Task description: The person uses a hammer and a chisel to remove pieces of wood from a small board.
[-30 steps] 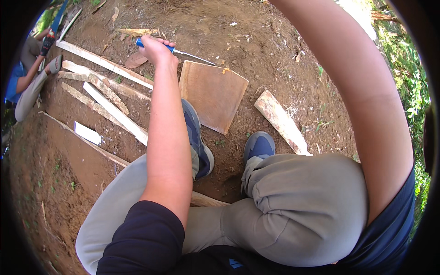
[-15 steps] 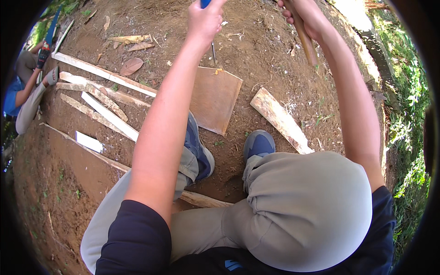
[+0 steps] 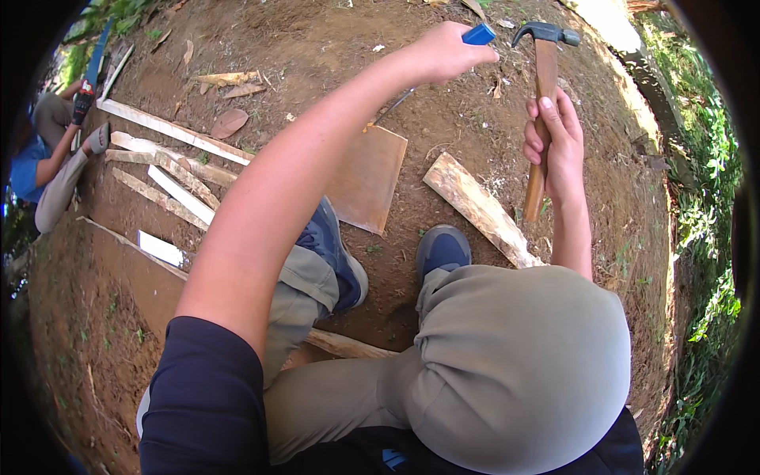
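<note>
In my right hand (image 3: 564, 142) is a claw hammer (image 3: 546, 75), its dark head pointing away from me and my fingers closed round the wooden handle. My left hand (image 3: 447, 55) grips a blue-handled tool (image 3: 479, 34). A thin metal shaft (image 3: 393, 107) slants from below that hand toward the brown wooden board (image 3: 370, 178) lying on the soil by my left shoe; my forearm hides part of this board. Whether the tool is a screwdriver or a chisel I cannot tell.
A rough plank (image 3: 479, 207) lies right of the board. Several wood strips (image 3: 178, 131) are spread over the ground at left. Beyond them, at the far left, a person (image 3: 55, 158) in a blue top holds a blue saw (image 3: 99, 51). Green plants (image 3: 708, 237) edge the right side.
My right hand has come nearer me, bringing the whole hammer into view. My left hand has swung rightward, and the blue-handled tool has tilted from near upright to a slant.
</note>
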A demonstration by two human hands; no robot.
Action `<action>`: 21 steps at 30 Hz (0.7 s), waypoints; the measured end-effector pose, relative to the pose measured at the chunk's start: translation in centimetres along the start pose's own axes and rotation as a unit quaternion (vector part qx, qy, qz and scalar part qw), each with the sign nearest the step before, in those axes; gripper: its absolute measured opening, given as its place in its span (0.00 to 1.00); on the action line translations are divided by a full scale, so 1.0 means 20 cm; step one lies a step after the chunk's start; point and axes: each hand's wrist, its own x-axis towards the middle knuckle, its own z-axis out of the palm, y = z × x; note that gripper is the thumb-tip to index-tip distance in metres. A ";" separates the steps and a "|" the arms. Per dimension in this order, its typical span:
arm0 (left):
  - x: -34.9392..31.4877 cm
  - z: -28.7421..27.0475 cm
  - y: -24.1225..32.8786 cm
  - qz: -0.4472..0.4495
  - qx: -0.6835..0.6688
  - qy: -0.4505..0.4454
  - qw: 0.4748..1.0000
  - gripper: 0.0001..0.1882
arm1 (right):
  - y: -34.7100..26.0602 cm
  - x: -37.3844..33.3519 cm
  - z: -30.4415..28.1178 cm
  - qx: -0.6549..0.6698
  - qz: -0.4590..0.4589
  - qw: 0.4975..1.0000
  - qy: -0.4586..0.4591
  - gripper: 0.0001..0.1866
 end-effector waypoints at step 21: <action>0.05 0.10 -0.15 0.037 0.166 -0.064 0.983 0.18 | -0.01 -0.01 0.01 0.037 -0.035 0.998 -0.021 0.14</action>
